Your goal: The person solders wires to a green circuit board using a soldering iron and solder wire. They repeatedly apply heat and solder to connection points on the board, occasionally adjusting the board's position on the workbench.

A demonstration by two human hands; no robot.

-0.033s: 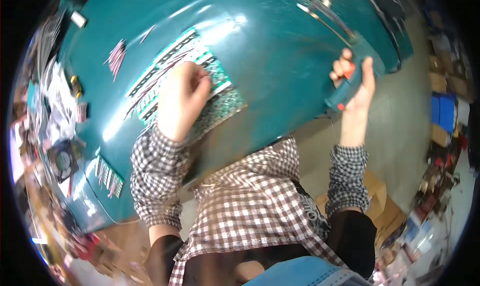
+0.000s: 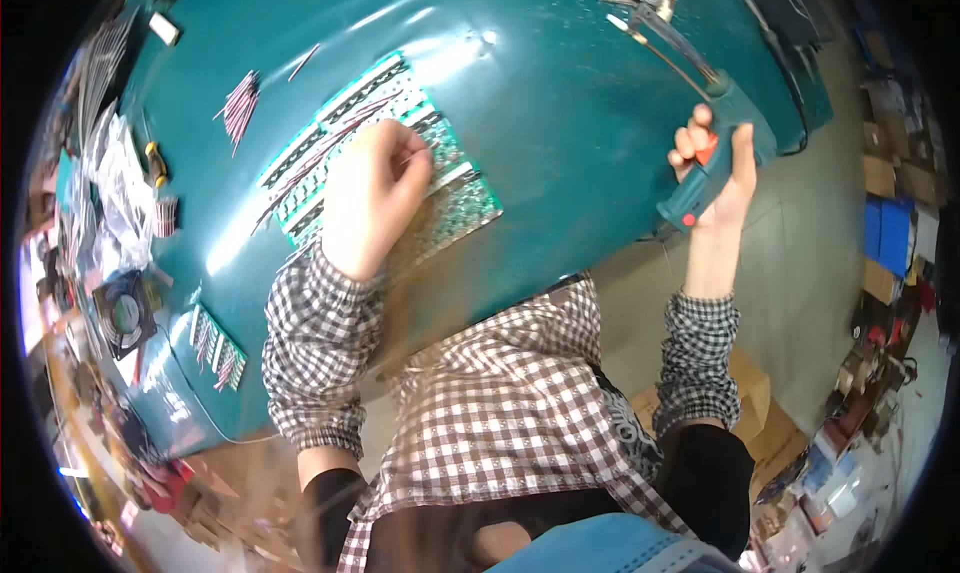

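My left hand (image 2: 370, 198) rests curled on a green circuit board (image 2: 455, 198) that lies on the teal table (image 2: 560, 123). Its fingertips are pinched together at the board's upper edge; whether they hold anything cannot be made out. Thin dark and pink wires (image 2: 320, 153) lie across the board's left part. My right hand (image 2: 715, 178) is off the table's right edge, gripping a teal soldering gun (image 2: 700, 188) with an orange trigger. The gun's long metal tip (image 2: 650, 38) points up and left over the table. Both sleeves are checked.
A bundle of pink wires (image 2: 238, 103) lies at the upper left. A second small board (image 2: 215, 345), a black fan (image 2: 122, 313), a yellow-handled tool (image 2: 155, 163) and plastic bags (image 2: 110, 193) crowd the left edge. Cardboard boxes (image 2: 760, 413) and blue crates (image 2: 885, 233) stand on the floor at right.
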